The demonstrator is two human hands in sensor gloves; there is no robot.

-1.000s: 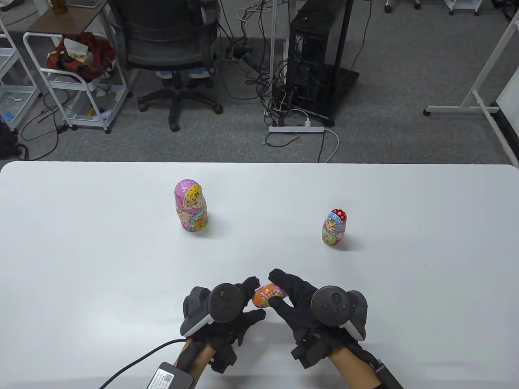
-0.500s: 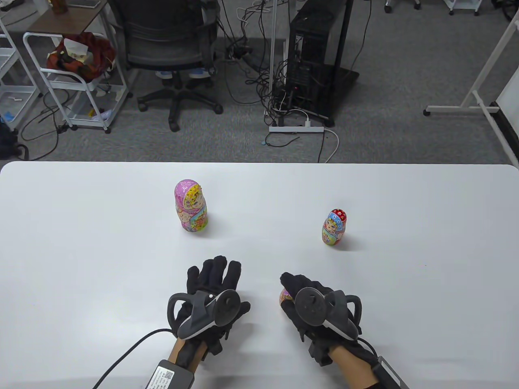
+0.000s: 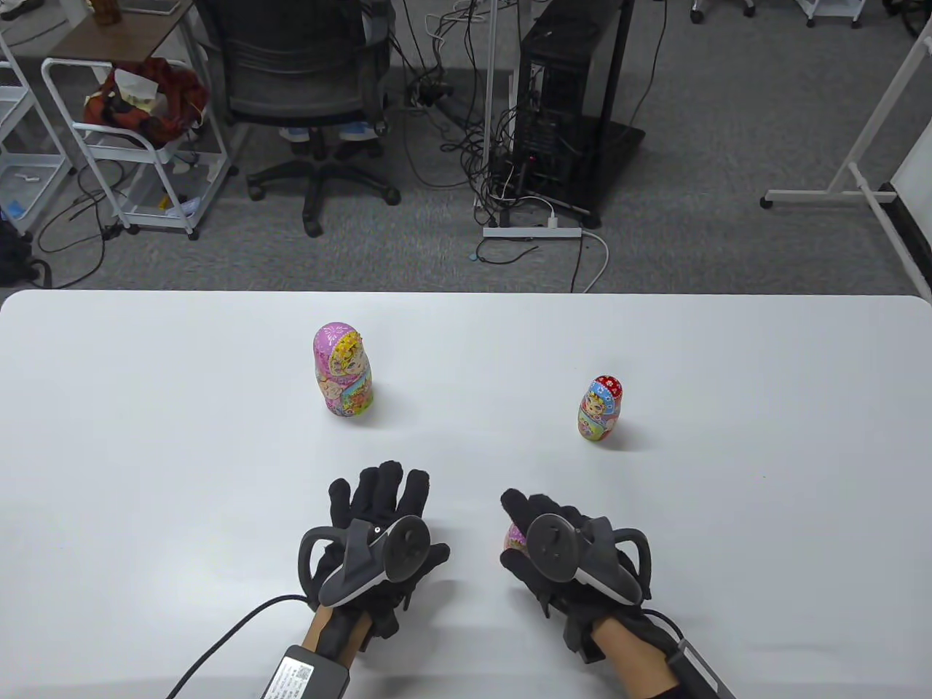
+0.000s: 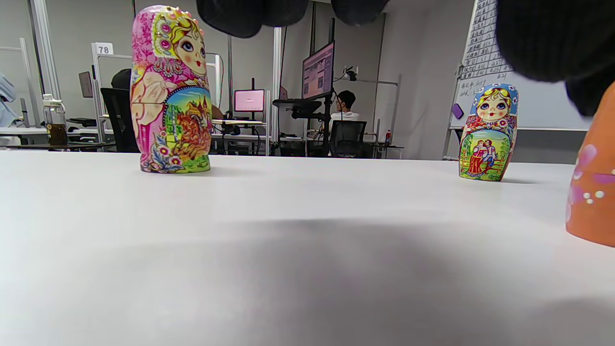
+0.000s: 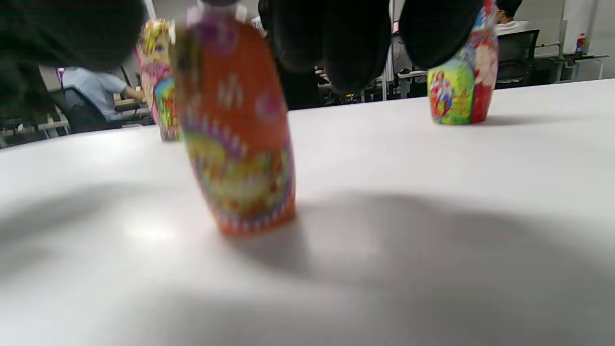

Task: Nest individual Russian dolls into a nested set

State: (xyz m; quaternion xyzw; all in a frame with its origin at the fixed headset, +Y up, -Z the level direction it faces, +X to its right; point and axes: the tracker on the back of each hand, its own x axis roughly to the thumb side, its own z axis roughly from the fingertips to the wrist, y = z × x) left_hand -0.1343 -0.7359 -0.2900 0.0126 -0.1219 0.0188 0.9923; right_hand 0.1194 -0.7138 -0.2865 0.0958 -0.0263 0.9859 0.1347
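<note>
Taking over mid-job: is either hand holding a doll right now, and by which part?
The right hand holds the orange doll by its top, standing on the table. The left hand holds nothing.

You're working in an office lab: office chair (image 3: pixel 306 80), computer tower (image 3: pixel 564 109), tangled cables (image 3: pixel 466 138), monitors (image 4: pixel 318 71) and whiteboard (image 4: pixel 480 62) behind.

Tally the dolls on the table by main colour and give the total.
Pink doll: 1
Red-and-blue doll: 1
Orange doll, under the right hand: 1
Total: 3 dolls
</note>
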